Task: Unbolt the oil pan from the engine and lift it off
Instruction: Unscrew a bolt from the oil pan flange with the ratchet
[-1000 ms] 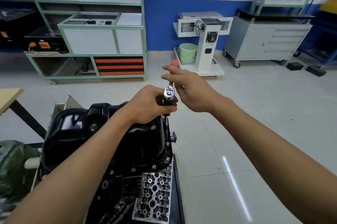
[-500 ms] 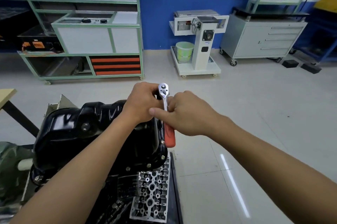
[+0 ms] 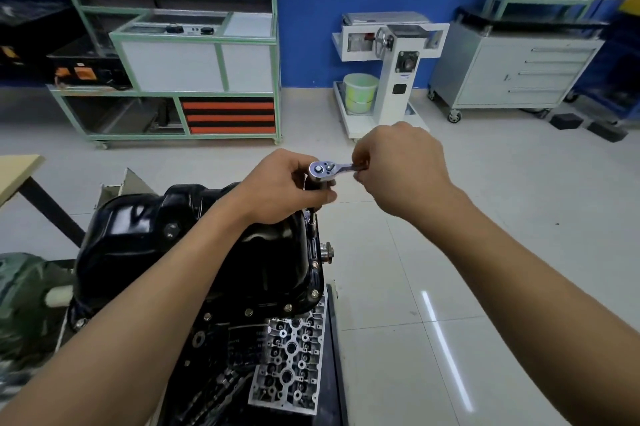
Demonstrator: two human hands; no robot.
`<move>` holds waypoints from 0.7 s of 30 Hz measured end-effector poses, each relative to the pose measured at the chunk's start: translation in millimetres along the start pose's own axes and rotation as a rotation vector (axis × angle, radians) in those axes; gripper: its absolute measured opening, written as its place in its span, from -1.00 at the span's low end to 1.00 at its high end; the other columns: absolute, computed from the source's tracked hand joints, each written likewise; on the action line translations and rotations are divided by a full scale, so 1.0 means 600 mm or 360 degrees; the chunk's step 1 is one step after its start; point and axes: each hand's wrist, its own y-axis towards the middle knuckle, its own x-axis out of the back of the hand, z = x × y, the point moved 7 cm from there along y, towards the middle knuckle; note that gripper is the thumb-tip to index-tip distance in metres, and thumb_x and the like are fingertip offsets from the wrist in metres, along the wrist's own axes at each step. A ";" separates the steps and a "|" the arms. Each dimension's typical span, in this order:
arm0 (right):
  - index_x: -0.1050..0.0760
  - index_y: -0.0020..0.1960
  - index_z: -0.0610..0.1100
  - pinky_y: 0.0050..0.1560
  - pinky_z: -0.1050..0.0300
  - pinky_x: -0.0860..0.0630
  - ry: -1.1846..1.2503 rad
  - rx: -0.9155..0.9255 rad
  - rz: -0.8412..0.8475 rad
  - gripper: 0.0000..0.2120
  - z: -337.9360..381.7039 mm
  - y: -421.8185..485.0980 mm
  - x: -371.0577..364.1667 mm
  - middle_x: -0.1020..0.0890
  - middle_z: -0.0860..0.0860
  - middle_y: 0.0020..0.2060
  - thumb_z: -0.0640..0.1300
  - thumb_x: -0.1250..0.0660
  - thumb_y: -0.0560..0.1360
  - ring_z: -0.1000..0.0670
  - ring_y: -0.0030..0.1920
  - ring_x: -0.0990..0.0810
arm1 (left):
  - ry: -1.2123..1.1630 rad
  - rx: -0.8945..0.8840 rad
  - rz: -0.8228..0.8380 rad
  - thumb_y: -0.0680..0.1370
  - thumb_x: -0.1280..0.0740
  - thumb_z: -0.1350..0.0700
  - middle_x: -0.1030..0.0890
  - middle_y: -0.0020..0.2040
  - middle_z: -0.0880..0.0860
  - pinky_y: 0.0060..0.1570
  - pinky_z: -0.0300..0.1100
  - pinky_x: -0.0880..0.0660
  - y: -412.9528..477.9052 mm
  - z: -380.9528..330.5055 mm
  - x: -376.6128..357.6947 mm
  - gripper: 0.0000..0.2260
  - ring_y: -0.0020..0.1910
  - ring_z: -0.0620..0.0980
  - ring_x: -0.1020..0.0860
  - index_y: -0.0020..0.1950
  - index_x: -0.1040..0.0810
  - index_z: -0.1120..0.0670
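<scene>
A glossy black oil pan (image 3: 145,238) sits upside up on the inverted engine (image 3: 242,349), with bolts showing along its right and near flange. A chrome ratchet (image 3: 323,171) stands over the pan's far right corner, its extension and socket reaching down to the flange. My left hand (image 3: 284,188) grips the extension just under the ratchet head. My right hand (image 3: 398,169) holds the ratchet handle, which points right and is mostly hidden in the fist.
An aluminium cylinder head (image 3: 291,363) lies beside the engine at the near right. A wooden table corner (image 3: 17,172) is at the left. On the far floor stand a green-framed bench (image 3: 180,79), a white stand with a green bucket (image 3: 360,91), and a grey drawer cabinet (image 3: 519,75).
The ratchet handle swung from pointing away, to pointing toward me, to pointing right now. My right hand moved with it. My left hand stayed on the extension.
</scene>
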 end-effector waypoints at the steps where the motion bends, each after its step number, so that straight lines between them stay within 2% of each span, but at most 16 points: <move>1: -0.68 -0.05 0.04 -0.34 0.13 -0.31 0.0040 -0.0012 -0.0065 -0.87 0.000 0.006 -0.004 -0.60 -0.02 -0.22 -0.17 -0.43 0.47 -0.14 -0.18 -0.51 | -0.0026 0.0011 0.0018 0.48 -0.55 0.20 -0.69 -0.17 0.19 -0.06 0.06 -0.59 0.000 0.000 0.000 -0.92 -0.25 0.21 -0.62 -0.09 -0.70 0.07; 2: -0.69 -0.01 0.02 -0.30 0.10 -0.38 0.0135 0.0005 -0.0120 -0.82 0.001 0.012 -0.011 -0.65 -0.03 -0.15 -0.22 -0.41 0.48 -0.14 -0.12 -0.53 | -0.0035 0.0022 0.0041 0.47 -0.56 0.18 -0.69 -0.18 0.16 -0.11 0.04 -0.57 0.000 0.001 0.000 -0.91 -0.28 0.18 -0.58 -0.07 -0.70 0.06; 4: -0.68 0.12 -0.05 -0.02 0.03 -0.49 0.0395 0.0154 -0.0175 -0.72 0.012 0.020 -0.024 -0.68 0.01 0.11 -0.30 -0.38 0.49 -0.12 0.10 -0.55 | 0.0011 0.0016 0.0092 0.46 -0.56 0.15 -0.70 -0.23 -0.02 -0.24 -0.13 -0.44 0.001 0.002 -0.001 -0.87 -0.35 0.06 -0.44 -0.03 -0.71 0.03; 6: -0.65 0.22 -0.12 0.22 0.04 -0.44 0.0651 0.0334 -0.0140 -0.62 0.031 0.021 -0.035 -0.61 0.03 0.30 -0.39 -0.34 0.47 -0.10 0.25 -0.52 | 0.0069 -0.0026 0.0133 0.47 -0.57 0.17 -0.69 -0.22 -0.17 -0.34 -0.23 -0.35 0.004 0.000 0.001 -0.84 -0.42 -0.05 -0.37 0.01 -0.70 0.06; 8: -0.62 0.26 -0.17 0.34 0.05 -0.40 0.0865 0.0422 -0.0073 -0.58 0.040 0.019 -0.045 -0.56 0.01 0.36 -0.45 -0.30 0.47 -0.09 0.32 -0.50 | 0.0042 -0.0010 0.0132 0.46 -0.58 0.18 -0.70 -0.19 -0.17 -0.35 -0.23 -0.34 0.006 0.002 0.004 -0.82 -0.42 -0.06 -0.36 0.01 -0.68 0.12; 10: -0.61 0.27 -0.18 0.36 0.02 -0.40 0.0932 0.0440 -0.0076 -0.61 0.033 0.018 -0.048 -0.55 -0.01 0.37 -0.43 -0.31 0.50 -0.10 0.33 -0.50 | 0.0014 0.0002 0.0104 0.44 -0.60 0.17 -0.71 -0.16 -0.14 -0.36 -0.25 -0.34 0.006 0.002 0.006 -0.81 -0.42 -0.06 -0.35 0.00 -0.69 0.11; 13: -0.64 0.22 -0.14 0.26 -0.10 -0.44 0.0743 0.0423 -0.0182 -0.72 0.016 0.015 -0.034 -0.61 -0.01 0.29 -0.28 -0.39 0.52 -0.13 0.23 -0.51 | 0.0006 0.0007 0.0035 0.40 -0.62 0.18 -0.68 -0.26 -0.20 -0.41 -0.37 -0.30 0.004 0.001 0.006 -0.79 -0.49 -0.16 -0.34 -0.03 -0.68 0.04; 15: -0.68 0.15 -0.08 0.16 -0.11 -0.46 0.0555 0.0348 -0.0185 -0.79 0.003 0.013 -0.019 -0.68 0.02 0.16 -0.14 -0.42 0.52 -0.11 0.16 -0.50 | -0.0007 0.0007 -0.0002 0.39 -0.63 0.18 -0.66 -0.30 -0.21 -0.43 -0.43 -0.29 0.003 0.001 0.007 -0.79 -0.52 -0.20 -0.35 -0.06 -0.67 0.02; 17: -0.71 0.03 0.03 -0.03 -0.01 -0.49 0.0410 0.0187 -0.0064 -0.86 -0.015 0.009 -0.006 -0.70 0.03 -0.05 -0.02 -0.45 0.49 -0.07 0.04 -0.53 | 0.0011 0.0011 -0.0039 0.39 -0.63 0.18 -0.65 -0.33 -0.22 -0.44 -0.44 -0.30 0.004 0.001 0.006 -0.78 -0.53 -0.20 -0.39 -0.09 -0.65 0.02; 19: -0.70 -0.15 0.08 -0.26 0.11 -0.44 0.0310 0.0061 0.0141 -0.92 -0.025 0.001 0.001 -0.65 0.04 -0.22 0.07 -0.49 0.43 -0.05 -0.11 -0.58 | 0.0039 0.0037 -0.0117 0.37 -0.65 0.15 -0.66 -0.30 -0.20 -0.43 -0.40 -0.33 0.004 0.003 0.007 -0.76 -0.51 -0.19 -0.41 -0.11 -0.63 0.03; 21: -0.65 -0.30 0.05 -0.39 0.17 -0.35 0.0276 0.0050 0.0332 -0.81 -0.020 -0.013 0.002 -0.60 0.08 -0.36 0.13 -0.51 0.39 0.00 -0.26 -0.58 | 0.0061 0.0057 -0.0175 0.34 -0.67 0.10 -0.69 -0.26 -0.07 -0.41 -0.31 -0.36 0.004 0.006 0.006 -0.72 -0.48 -0.12 -0.45 -0.15 -0.59 0.04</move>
